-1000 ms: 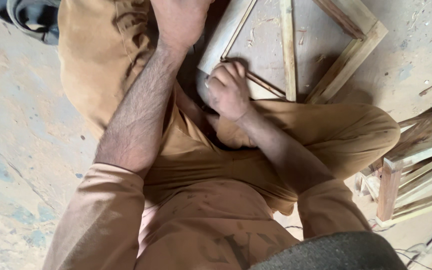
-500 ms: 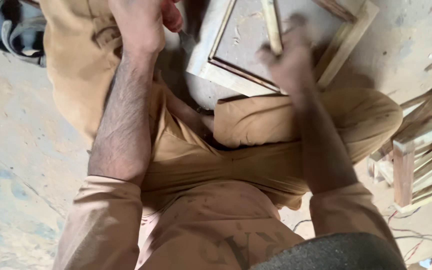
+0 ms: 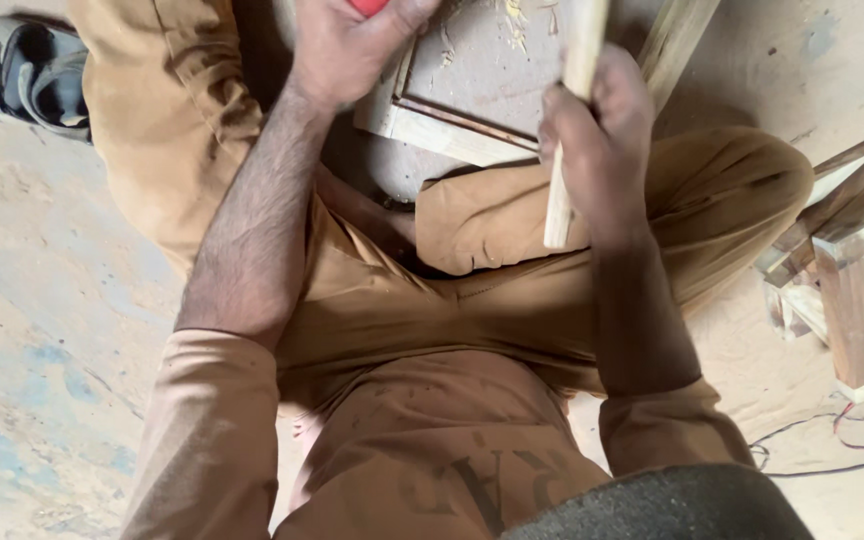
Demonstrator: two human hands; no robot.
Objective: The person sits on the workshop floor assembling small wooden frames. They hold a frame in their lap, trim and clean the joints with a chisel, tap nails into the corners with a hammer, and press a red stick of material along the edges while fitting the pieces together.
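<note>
Hands grip different things: your right hand [image 3: 602,130] is clenched on a pale wooden stick [image 3: 570,120], your left hand [image 3: 347,45] on a red-handled tool [image 3: 367,6]. Both hover over the unfinished, shaving-strewn pale wooden frame [image 3: 442,125] lying on the floor before your knees.

Tan trousers [image 3: 552,290], pale wooden stick [image 3: 574,110], grey sandal [image 3: 17,75].

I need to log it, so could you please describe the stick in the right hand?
Start at the wooden frame on the floor. At its right edge the right hand grips a stick: pale, slim, loose, unlike the fixed frame bars.
</note>
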